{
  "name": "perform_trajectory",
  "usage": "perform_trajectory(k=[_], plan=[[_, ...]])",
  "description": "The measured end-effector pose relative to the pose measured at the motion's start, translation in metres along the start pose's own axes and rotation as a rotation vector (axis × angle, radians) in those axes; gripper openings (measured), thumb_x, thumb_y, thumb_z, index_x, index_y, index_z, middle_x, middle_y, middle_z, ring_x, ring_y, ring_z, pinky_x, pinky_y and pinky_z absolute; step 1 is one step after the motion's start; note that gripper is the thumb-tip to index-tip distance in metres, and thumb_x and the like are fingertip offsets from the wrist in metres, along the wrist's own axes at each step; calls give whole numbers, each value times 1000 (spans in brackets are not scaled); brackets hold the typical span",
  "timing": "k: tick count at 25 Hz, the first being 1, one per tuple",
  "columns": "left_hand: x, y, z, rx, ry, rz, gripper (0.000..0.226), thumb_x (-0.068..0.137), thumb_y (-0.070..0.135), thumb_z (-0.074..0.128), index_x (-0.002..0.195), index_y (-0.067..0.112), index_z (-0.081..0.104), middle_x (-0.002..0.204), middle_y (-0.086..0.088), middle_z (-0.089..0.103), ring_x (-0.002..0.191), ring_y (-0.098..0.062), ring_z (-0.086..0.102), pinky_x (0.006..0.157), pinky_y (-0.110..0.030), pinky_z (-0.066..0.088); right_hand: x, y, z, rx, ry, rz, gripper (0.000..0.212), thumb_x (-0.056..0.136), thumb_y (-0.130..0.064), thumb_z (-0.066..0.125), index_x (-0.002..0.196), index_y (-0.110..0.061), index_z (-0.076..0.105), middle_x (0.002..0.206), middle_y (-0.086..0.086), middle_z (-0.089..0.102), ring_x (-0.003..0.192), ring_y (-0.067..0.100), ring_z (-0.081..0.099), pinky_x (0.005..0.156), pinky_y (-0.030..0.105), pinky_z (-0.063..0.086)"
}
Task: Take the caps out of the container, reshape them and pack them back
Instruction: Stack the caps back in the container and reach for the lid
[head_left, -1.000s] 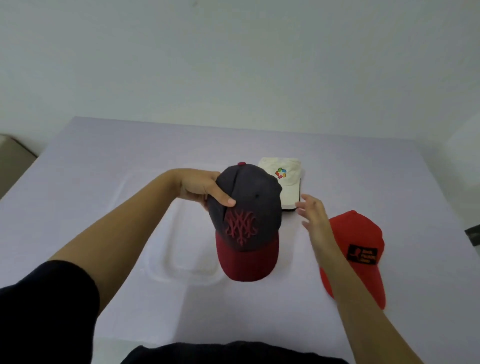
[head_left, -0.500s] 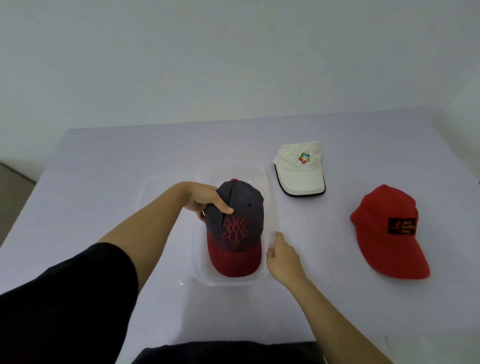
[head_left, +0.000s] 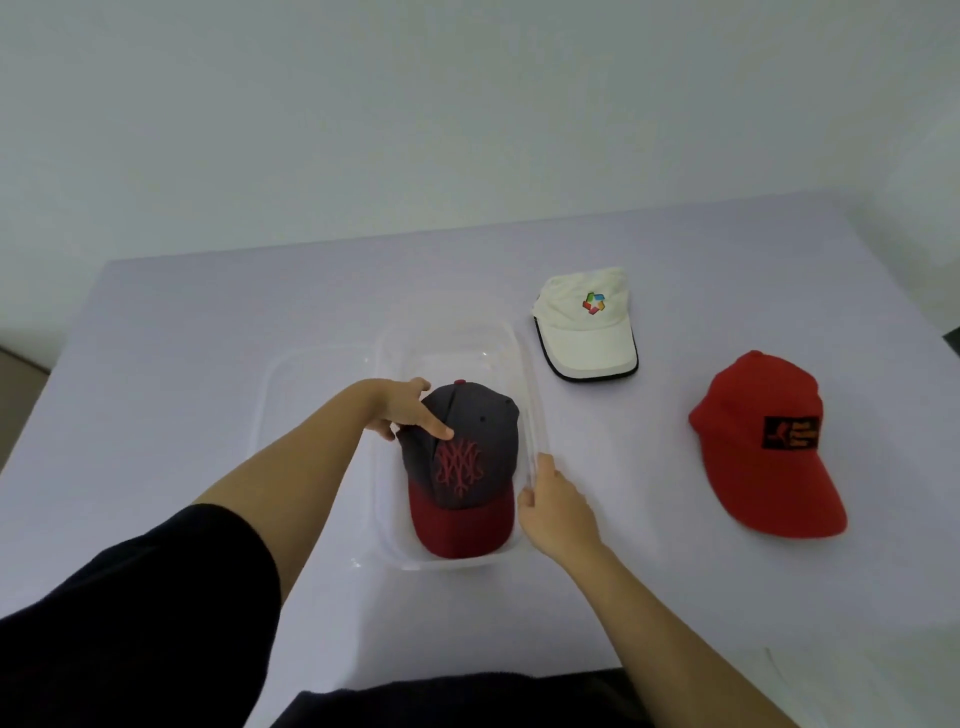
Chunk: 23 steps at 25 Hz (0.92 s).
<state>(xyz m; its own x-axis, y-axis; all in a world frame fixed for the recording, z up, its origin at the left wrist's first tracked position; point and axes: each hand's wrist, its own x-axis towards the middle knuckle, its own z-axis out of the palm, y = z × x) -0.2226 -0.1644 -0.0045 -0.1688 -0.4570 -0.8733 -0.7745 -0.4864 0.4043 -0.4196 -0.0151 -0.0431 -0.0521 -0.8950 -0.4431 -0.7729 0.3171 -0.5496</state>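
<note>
Head view: left grip (head_left: 401, 411) pinches the probably light, soft-crowned grey cap (head_left: 480, 441) by its crown inside the clear container (head_left: 452, 332), whose rim the right grip (head_left: 556, 501) clasps; the stiff brim likely holds firmer.

Container (head_left: 387, 364) is set mid-table (head_left: 208, 322). First cap (head_left: 483, 447) is seated in it, brim toward the near wall. Second cap (head_left: 587, 332) is laid just behind-right of the container, and third cap (head_left: 763, 452) is placed farther right, well apart. The first cap's left side is gripped by the left hand (head_left: 402, 410), and the container's right rim by the right hand (head_left: 550, 499).
</note>
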Motion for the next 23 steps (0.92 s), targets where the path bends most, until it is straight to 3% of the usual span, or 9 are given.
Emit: perform_trajectory(k=[3,6,7,11,15,16,19,23], plan=[[-23,19,-8,91,134,82,102,79,35,73,151,25,0,158,-8,14,142,-28,24,113,-43,27,1,11,-23,284,78,-62,67,89,-46,53,143,-16,26,146,3,37,131,21,40,105,37,38],[-43,62,-7,-3,533,328,75,90,42,56,149,14,20,153,-8,31,137,-25,35,109,-38,30,8,32,-64,488,296,-65,59,88,-34,59,139,-15,35,141,2,41,129,17,40,104,27,33],[-46,84,3,-59,584,416,67,93,42,52,147,12,27,151,-6,35,135,-22,38,109,-36,31,11,43,-79,510,362,-56,57,88,-28,61,137,-14,38,139,3,43,127,17,41,102,26,33],[-20,167,84,-203,325,609,60,90,42,57,138,10,45,143,-2,47,128,-15,46,111,-34,34,25,95,-130,581,595,-30,55,84,-13,64,134,-7,41,135,10,46,125,22,44,101,26,33],[38,212,175,-205,136,500,70,88,46,58,141,6,37,145,-9,43,129,-21,45,105,-36,41,22,171,-158,516,762,123,69,77,-11,71,137,-7,37,136,13,43,129,26,40,107,31,30],[50,224,194,-242,123,459,74,87,49,58,144,9,32,146,-7,42,127,-20,46,98,-36,45,21,196,-163,497,726,202,79,73,-14,75,139,-6,33,139,15,40,132,29,36,110,33,28],[71,240,226,-331,7,361,84,81,58,59,147,18,26,147,0,37,131,-23,41,87,-45,48,18,242,-157,437,415,348,118,57,-35,86,146,-9,14,149,18,25,139,35,23,114,51,22],[88,260,246,-368,-198,297,64,74,50,72,130,26,51,127,3,60,118,-24,55,94,-64,42,20,259,-153,252,306,308,125,53,-54,79,148,-19,7,152,10,22,139,34,21,112,54,23]])
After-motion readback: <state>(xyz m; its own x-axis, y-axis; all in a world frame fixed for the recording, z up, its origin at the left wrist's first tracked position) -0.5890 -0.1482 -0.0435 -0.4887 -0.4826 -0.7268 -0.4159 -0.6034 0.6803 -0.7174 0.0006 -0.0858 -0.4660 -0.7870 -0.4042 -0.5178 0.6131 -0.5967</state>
